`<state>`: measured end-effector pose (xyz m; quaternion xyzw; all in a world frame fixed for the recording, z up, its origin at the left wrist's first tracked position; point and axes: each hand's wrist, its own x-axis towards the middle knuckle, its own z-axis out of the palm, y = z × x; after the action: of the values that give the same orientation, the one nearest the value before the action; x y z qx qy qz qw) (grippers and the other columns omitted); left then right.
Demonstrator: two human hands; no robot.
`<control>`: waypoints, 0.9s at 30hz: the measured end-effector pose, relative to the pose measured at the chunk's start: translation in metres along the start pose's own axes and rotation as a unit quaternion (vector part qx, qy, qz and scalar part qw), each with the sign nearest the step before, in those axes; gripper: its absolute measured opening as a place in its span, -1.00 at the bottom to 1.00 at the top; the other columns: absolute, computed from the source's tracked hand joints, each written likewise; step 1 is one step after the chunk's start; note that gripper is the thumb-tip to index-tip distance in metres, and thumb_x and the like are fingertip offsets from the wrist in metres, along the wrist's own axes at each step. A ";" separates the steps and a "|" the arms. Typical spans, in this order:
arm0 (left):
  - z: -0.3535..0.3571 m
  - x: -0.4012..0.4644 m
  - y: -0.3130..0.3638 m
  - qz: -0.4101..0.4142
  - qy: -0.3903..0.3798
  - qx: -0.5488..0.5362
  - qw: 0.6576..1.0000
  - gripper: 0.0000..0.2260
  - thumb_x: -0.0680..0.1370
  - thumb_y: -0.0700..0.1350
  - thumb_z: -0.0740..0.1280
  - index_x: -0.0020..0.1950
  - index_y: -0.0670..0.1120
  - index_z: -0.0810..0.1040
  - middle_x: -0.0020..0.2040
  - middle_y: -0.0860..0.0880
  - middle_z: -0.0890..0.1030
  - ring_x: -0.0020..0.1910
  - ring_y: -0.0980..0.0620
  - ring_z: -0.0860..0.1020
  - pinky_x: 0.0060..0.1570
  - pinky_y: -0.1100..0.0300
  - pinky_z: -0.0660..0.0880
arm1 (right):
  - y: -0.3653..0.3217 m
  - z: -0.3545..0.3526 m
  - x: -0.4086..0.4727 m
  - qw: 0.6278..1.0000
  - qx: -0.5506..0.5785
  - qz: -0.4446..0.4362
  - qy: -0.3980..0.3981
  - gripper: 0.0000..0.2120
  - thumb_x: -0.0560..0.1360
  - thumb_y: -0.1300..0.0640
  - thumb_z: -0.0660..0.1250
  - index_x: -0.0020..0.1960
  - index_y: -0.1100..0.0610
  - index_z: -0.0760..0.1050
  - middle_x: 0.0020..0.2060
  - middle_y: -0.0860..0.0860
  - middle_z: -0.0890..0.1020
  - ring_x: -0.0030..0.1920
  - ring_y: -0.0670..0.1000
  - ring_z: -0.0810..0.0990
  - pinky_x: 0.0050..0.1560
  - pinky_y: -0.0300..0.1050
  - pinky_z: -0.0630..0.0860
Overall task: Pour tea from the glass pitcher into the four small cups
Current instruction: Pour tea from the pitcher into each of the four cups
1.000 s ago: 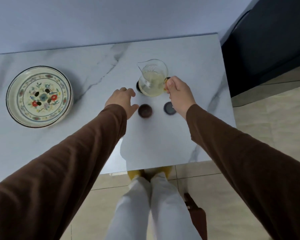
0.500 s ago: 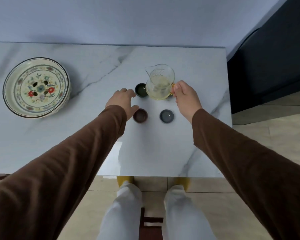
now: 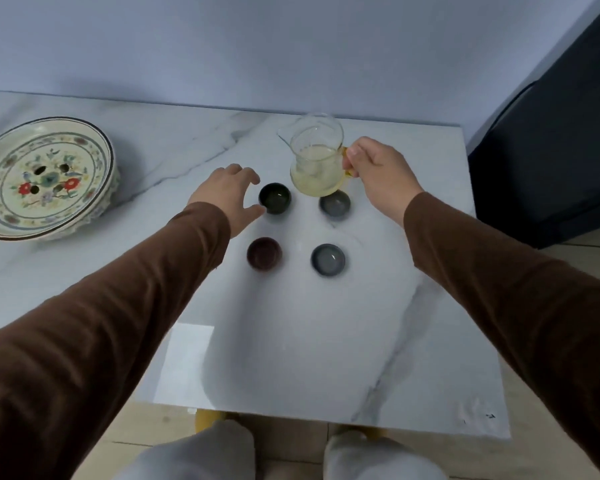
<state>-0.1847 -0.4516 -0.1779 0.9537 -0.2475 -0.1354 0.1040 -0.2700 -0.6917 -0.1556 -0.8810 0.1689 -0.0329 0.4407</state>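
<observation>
Marble worktop carries four small cups, and above the far pair the right hand pinches the handle of the fragile, slippery glass pitcher, while the left hand hovers open, empty, beside them.

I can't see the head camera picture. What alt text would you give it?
A person's right hand holds a glass pitcher of pale tea by its handle above four small cups set in a square on a marble table. The open left hand rests beside the dark green cup; a floral plate sits far left.
</observation>
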 end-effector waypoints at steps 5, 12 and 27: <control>0.014 0.019 -0.016 0.025 0.014 0.040 0.999 -0.51 0.47 0.13 0.37 0.35 0.02 0.41 0.27 -0.02 0.47 0.29 -0.08 0.41 0.17 -0.01 0.44 | 0.007 0.012 0.021 0.998 -0.041 -0.056 0.006 -0.72 0.61 -0.03 0.08 -0.19 -0.02 0.47 -0.23 -0.14 0.57 -0.12 -0.01 0.55 0.07 0.01 0.49; 0.037 0.039 -0.045 0.069 0.047 0.068 0.994 -0.47 0.44 0.17 0.40 0.35 0.01 0.42 0.26 -0.05 0.49 0.26 -0.10 0.43 0.21 0.00 0.42 | 0.019 0.031 0.041 0.988 -0.091 -0.119 0.029 -0.72 0.63 -0.01 0.10 -0.17 0.00 0.49 -0.16 -0.05 0.61 -0.15 -0.03 0.54 0.06 0.02 0.50; 0.054 0.035 -0.060 0.050 0.073 -0.024 0.996 -0.43 0.36 0.18 0.48 0.29 -0.02 0.49 0.25 -0.04 0.53 0.18 -0.08 0.53 0.19 0.06 0.45 | -0.003 0.039 0.024 0.960 -0.235 -0.144 0.051 -0.69 0.62 -0.01 0.11 -0.04 0.09 0.59 -0.14 -0.02 0.58 -0.04 0.09 0.57 0.01 -0.03 0.45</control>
<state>-0.1453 -0.4251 -0.2523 0.9448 -0.2831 -0.0656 0.1513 -0.2388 -0.6680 -0.1787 -0.9720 0.0654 -0.1004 0.2021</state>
